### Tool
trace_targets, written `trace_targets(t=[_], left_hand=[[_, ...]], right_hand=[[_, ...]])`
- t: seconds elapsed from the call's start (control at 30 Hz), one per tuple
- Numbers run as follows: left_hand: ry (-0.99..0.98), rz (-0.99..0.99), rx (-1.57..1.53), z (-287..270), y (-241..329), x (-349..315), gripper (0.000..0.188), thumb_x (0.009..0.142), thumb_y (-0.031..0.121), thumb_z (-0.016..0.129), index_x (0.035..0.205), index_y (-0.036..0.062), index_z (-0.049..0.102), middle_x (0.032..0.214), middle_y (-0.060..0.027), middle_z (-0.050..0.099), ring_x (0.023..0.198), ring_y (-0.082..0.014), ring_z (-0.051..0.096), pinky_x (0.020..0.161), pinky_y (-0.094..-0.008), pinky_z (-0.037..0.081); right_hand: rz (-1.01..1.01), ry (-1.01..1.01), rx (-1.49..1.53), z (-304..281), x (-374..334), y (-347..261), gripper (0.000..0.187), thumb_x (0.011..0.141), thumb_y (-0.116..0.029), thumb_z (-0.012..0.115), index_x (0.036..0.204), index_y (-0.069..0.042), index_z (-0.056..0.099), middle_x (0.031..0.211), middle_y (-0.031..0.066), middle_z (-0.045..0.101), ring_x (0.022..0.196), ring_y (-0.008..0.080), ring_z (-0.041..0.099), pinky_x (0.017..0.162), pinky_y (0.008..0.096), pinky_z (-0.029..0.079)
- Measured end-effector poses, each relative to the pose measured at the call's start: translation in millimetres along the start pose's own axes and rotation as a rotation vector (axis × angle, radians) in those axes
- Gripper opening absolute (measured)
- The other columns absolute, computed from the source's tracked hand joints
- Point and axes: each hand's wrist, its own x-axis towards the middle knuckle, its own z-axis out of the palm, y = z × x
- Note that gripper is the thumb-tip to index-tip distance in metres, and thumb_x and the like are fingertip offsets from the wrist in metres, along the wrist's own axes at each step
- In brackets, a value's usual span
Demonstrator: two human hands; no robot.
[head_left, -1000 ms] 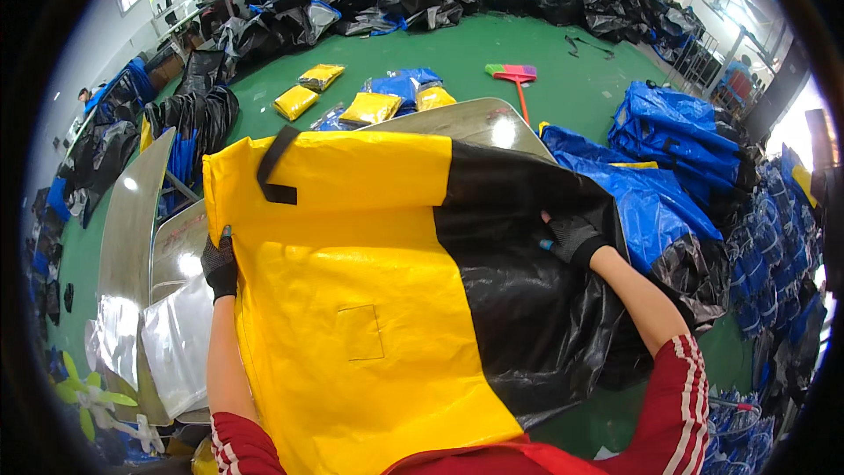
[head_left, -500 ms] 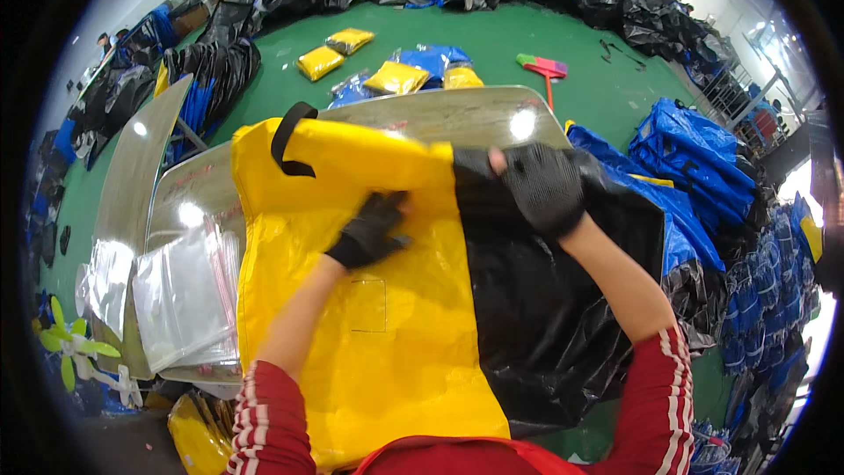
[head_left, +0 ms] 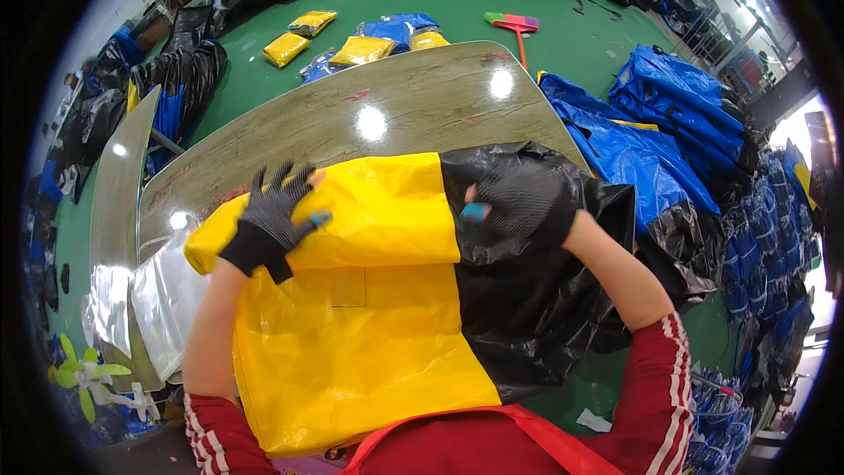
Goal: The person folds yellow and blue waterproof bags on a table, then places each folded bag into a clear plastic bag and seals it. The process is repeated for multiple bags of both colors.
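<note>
A large yellow and black plastic-sheet bag (head_left: 369, 347) lies across the table in front of me, its far part folded over toward me. My left hand (head_left: 271, 220), in a dark knit glove, rests with spread fingers on the yellow fold. A black strap end shows below that wrist. On the black side of the fold, my right hand (head_left: 523, 198) is closed on the sheet, its thumb and a bare fingertip close together. The thumb tips are blue. Its other fingers are hard to make out against the black material.
A wood-grain table (head_left: 422, 97) extends beyond the bag, with clear plastic sleeves (head_left: 167, 290) at left. Packed yellow bundles (head_left: 365, 50) lie on the green floor beyond, near a broom (head_left: 512, 25). Blue sheeting (head_left: 624, 154) is heaped at right. A small green fan (head_left: 88, 374) stands lower left.
The bag's far edge has come toward me and is folded over. My left hand has moved left and spread out; my right hand has come lower. More tabletop shows.
</note>
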Motion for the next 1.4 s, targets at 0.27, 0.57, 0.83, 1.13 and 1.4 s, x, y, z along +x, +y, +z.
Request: trace_targets(t=[0.27, 0.57, 0.83, 1.13, 1.4], left_hand=[[0.183, -0.110, 0.154, 98, -25, -39, 0.064, 0.086, 0.040, 0.059, 0.139, 0.0077, 0.043, 0.151, -0.0187, 0.032, 0.140, -0.0397, 0.025, 0.116, -0.0531, 0.011], [0.265, 0.320, -0.063, 77, 151, 37, 0.070, 0.079, 0.049, 0.066, 0.138, 0.0173, 0.047, 0.151, -0.0216, 0.030, 0.142, -0.0419, 0.021, 0.113, -0.0630, 0.006], [0.131, 0.216, -0.101, 97, 144, 57, 0.061, 0.085, 0.053, 0.056, 0.137, 0.0237, 0.050, 0.152, -0.0125, 0.032, 0.143, -0.0360, 0.019, 0.111, -0.0653, -0.003], [0.244, 0.221, 0.031, 111, 123, 81, 0.057, 0.090, 0.045, 0.053, 0.142, 0.0212, 0.044, 0.153, -0.0137, 0.030, 0.143, -0.0367, 0.018, 0.113, -0.0624, 0.001], [0.116, 0.336, -0.098, 105, 149, 90, 0.073, 0.091, 0.049, 0.050, 0.146, 0.0050, 0.032, 0.153, -0.0146, 0.029, 0.145, -0.0333, 0.018, 0.115, -0.0574, 0.002]], right_hand=[[0.318, 0.421, 0.124, 54, -62, 54, 0.056, 0.083, -0.035, 0.064, 0.135, -0.019, 0.050, 0.135, 0.0177, 0.052, 0.127, 0.0364, 0.046, 0.108, 0.0477, 0.032], [0.529, 0.376, -0.166, -17, 4, 97, 0.037, 0.085, -0.035, 0.057, 0.115, -0.015, 0.064, 0.106, 0.0153, 0.068, 0.096, 0.0334, 0.065, 0.084, 0.0431, 0.051], [-0.038, 0.239, -0.226, 22, -32, 43, 0.078, 0.074, -0.052, 0.067, 0.137, -0.010, 0.046, 0.139, 0.0195, 0.043, 0.132, 0.0390, 0.037, 0.112, 0.0526, 0.023], [-0.298, 0.111, -0.046, 22, -145, -85, 0.030, 0.078, -0.031, 0.070, 0.103, -0.014, 0.067, 0.102, 0.0130, 0.065, 0.112, 0.0358, 0.057, 0.097, 0.0505, 0.044], [-0.060, 0.380, -0.104, -26, -97, -19, 0.019, 0.076, -0.029, 0.064, 0.078, -0.011, 0.070, 0.081, 0.0114, 0.067, 0.083, 0.0314, 0.065, 0.072, 0.0433, 0.050]])
